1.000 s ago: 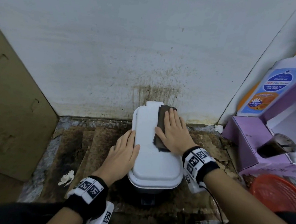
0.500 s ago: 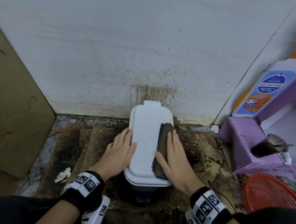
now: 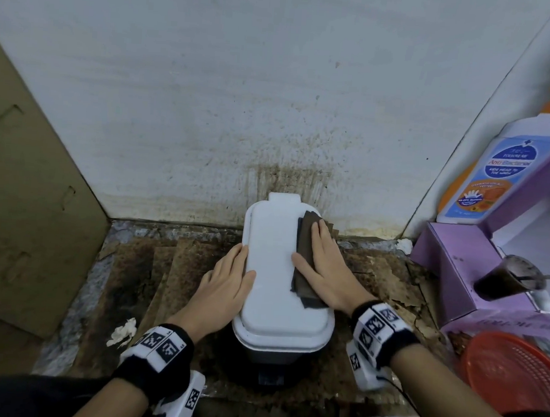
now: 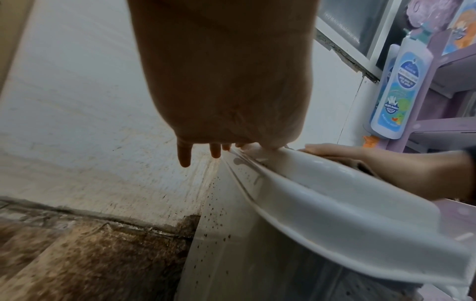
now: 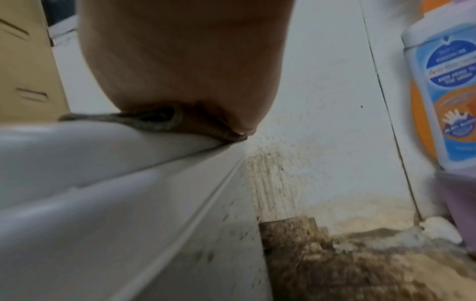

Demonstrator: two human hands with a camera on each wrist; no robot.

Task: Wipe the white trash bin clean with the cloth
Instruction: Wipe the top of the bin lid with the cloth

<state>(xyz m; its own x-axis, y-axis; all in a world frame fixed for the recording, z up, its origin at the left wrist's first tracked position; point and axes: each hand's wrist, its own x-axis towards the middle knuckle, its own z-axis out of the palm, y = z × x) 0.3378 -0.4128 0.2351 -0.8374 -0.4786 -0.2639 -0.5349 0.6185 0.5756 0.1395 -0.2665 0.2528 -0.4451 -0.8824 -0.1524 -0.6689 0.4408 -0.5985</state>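
Note:
The white trash bin (image 3: 273, 272) stands on the floor against the stained wall, lid closed. A folded dark brown cloth (image 3: 306, 261) lies along the right side of the lid. My right hand (image 3: 323, 263) presses flat on the cloth with straight fingers pointing at the wall. My left hand (image 3: 227, 276) rests flat against the lid's left edge, thumb on top. In the left wrist view the bin (image 4: 322, 213) shows brown specks on its side below my left hand (image 4: 206, 150). The right wrist view shows the cloth (image 5: 159, 120) squeezed between my palm and the lid (image 5: 90, 152).
A cardboard sheet (image 3: 26, 193) leans at the left. A purple shelf (image 3: 456, 267) with a soap bottle (image 3: 491, 176) stands at the right, beside a dark cup (image 3: 507, 280) and an orange basket (image 3: 511, 371). Dirty cardboard (image 3: 167, 266) covers the floor; crumpled tissue (image 3: 123, 331) lies left.
My right hand slid the cloth toward me along the lid's right side, then pushed it back toward the wall. The left hand stayed on the lid's left edge.

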